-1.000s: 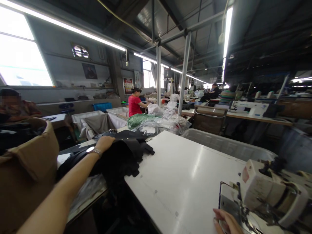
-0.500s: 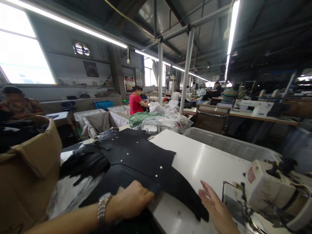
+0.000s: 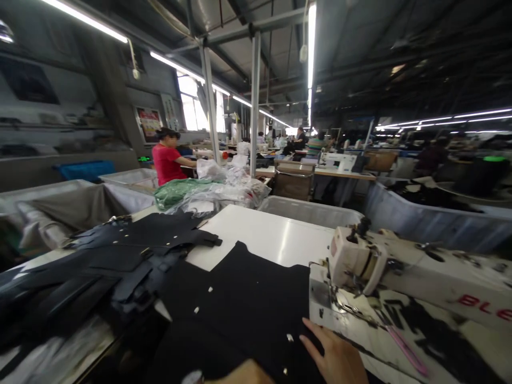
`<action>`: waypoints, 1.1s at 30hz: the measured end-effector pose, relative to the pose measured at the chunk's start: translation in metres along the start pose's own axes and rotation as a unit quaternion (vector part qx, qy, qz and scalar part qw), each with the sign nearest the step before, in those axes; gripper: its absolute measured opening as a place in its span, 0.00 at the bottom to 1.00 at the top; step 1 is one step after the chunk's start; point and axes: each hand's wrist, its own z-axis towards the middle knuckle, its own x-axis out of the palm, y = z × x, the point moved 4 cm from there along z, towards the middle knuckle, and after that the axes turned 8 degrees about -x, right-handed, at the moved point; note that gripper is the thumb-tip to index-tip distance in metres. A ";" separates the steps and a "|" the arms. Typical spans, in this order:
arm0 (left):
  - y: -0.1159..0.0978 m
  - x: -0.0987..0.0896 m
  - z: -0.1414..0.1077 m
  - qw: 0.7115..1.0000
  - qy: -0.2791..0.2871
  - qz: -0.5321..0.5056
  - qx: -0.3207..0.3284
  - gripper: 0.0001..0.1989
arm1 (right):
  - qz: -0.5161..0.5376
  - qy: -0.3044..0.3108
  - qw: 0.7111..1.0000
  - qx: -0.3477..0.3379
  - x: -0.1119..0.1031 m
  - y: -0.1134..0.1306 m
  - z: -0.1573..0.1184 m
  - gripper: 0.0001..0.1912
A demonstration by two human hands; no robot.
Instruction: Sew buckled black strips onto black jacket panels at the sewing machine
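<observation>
One black fabric piece (image 3: 248,309), pale-marked, spread over the left edge of the tabletop (image 3: 256,226), reaching just beside a sewing machine (image 3: 356,261). Right hand (image 3: 338,354): open, fingers extended, on the fabric. Left hand (image 3: 248,373): mostly out of view, grip cannot be told. Dark cut pieces (image 3: 80,285): heaped leftward.
</observation>
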 end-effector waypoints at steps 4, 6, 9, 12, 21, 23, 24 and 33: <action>0.054 -0.007 0.052 0.999 -0.003 0.032 -0.027 0.22 | 0.015 0.021 1.000 -0.019 -0.011 -0.004 -0.024 0.17; 0.070 0.005 0.070 0.998 0.039 0.035 -0.032 0.25 | 0.027 0.023 0.999 -0.014 -0.018 -0.005 -0.028 0.16; 0.066 0.027 0.080 0.996 0.073 0.029 -0.037 0.26 | 0.050 0.022 0.998 -0.003 -0.029 -0.013 -0.036 0.15; 0.045 0.039 0.080 0.996 0.069 0.026 -0.050 0.25 | 0.066 0.020 0.998 0.004 -0.039 -0.022 -0.049 0.14; 0.027 0.037 0.079 0.995 0.074 0.030 -0.063 0.24 | 0.071 0.011 0.997 0.001 -0.044 -0.023 -0.064 0.14; 0.027 0.037 0.078 0.995 0.072 0.032 -0.063 0.24 | 0.068 0.004 0.998 -0.005 -0.044 -0.021 -0.065 0.13; 0.026 0.038 0.078 0.995 0.071 0.033 -0.062 0.24 | 0.066 0.000 0.998 -0.010 -0.043 -0.020 -0.066 0.13; 0.001 0.031 0.097 0.997 0.057 0.028 0.053 0.15 | -0.049 -0.018 0.992 0.111 -0.082 -0.064 -0.046 0.11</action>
